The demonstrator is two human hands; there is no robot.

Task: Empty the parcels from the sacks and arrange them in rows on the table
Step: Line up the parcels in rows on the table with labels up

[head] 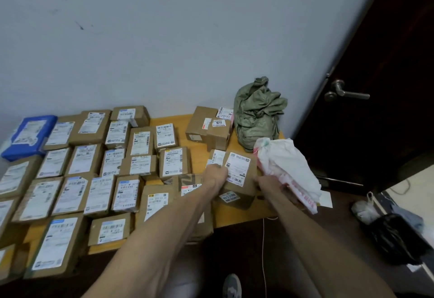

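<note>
left hand (215, 175) grips the left edge of a brown labelled box (238, 178) near the right end of the tabletop (199, 154). its fingers are curled onto the box's top face. we read this as steadying it, or readying it to slide toward the rows.

right hand (270, 185) holds a white soft parcel (288, 168) just beside the box's right side, off the surface at the tabletop's right edge. fingers appear wrapped round the bag's lower end, though the bag hides most of them. we judge one parcel per hand is meant to clear this unsorted cluster faster.

rows of brown parcels (98, 168) fill the left and middle of the tabletop, labels up, presumably for reading. a blue parcel (28, 135) sits at the far left corner. a larger box (209, 128) stands by the far edge, apart from the rows. the green sack (257, 114) lies crumpled in the far right corner; it looks emptied and parked out of the way. the bare strip between the rows and the held box looks like the next slot.
</note>
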